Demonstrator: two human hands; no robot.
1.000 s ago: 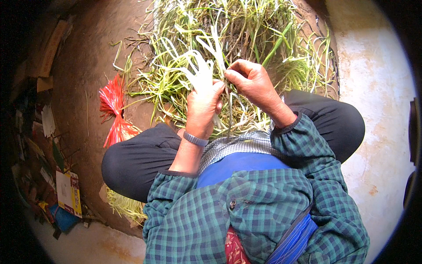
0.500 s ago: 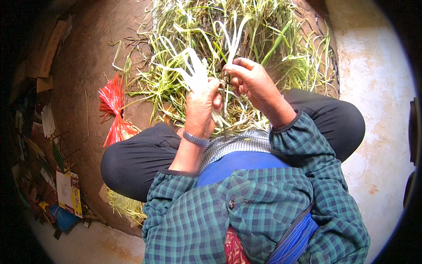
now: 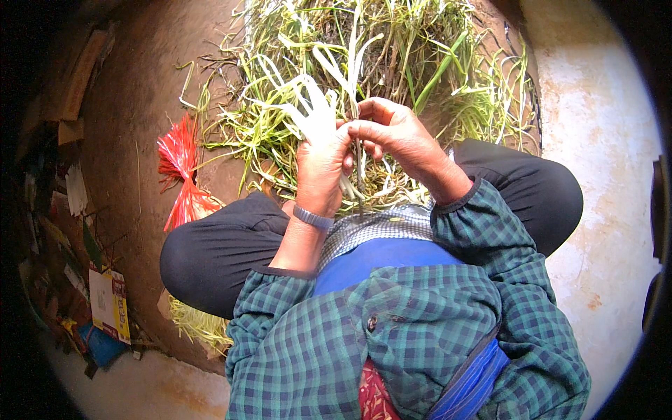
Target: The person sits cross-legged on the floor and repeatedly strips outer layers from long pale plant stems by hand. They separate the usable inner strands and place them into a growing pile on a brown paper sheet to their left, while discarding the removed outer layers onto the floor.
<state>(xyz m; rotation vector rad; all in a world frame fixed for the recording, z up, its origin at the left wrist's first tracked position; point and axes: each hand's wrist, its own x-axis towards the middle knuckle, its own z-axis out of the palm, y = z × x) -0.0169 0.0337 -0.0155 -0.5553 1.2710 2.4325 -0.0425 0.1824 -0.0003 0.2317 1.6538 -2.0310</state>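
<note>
My left hand (image 3: 322, 164), with a grey band round its wrist, is closed on a bunch of pale leafy stalks (image 3: 313, 112) that look like green garlic. Their light leaves fan out above the fist, and a few ends show below it. My right hand (image 3: 402, 136) pinches one long pale stalk (image 3: 351, 70) with thumb and forefinger. Its fingertips meet the left thumb, so the lower part of that stalk is partly hidden. Beyond both hands spreads a heap of the same tangled greens (image 3: 413, 49), mixed with dry brown roots or stems.
A tied bundle of red plastic strips (image 3: 183, 168) lies left of my folded legs. More pale greens (image 3: 199, 325) rest by my left knee. Cardboard scraps and a small printed carton (image 3: 106, 304) litter the far left. A pale, stained hard surface (image 3: 595, 210) borders the right.
My right hand has moved slightly left and down with the pinched stalk, and now touches the left thumb. My left hand holds its bunch almost in place.
</note>
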